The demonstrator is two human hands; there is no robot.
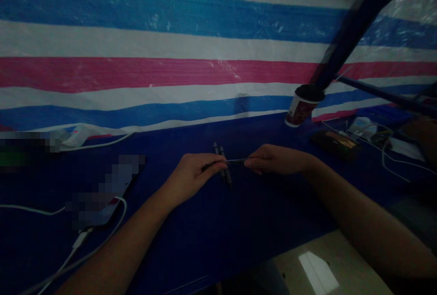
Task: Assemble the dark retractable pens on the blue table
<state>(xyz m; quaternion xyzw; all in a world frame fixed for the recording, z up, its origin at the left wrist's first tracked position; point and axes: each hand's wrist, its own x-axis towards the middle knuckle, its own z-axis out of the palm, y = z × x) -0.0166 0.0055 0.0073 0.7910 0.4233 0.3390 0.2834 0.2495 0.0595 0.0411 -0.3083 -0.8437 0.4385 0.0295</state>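
Note:
Both hands meet over the middle of the dark blue table (211,231), holding one thin, pen-like stick (235,161) level between them. My left hand (201,172) pinches its left end between thumb and fingers. At the right end, my right hand (269,159) is closed on it with the fingertips. Two dark pens (228,179) lie side by side on the table, just under and beyond my left fingertips, partly covered by them.
A phone (111,195) with a white cable lies at the left. Farther back right stand a lidded paper cup (302,106) and a dark box-like item (336,144). Cables and another person's hand (421,133) are at the far right. A striped sheet (170,76) hangs behind.

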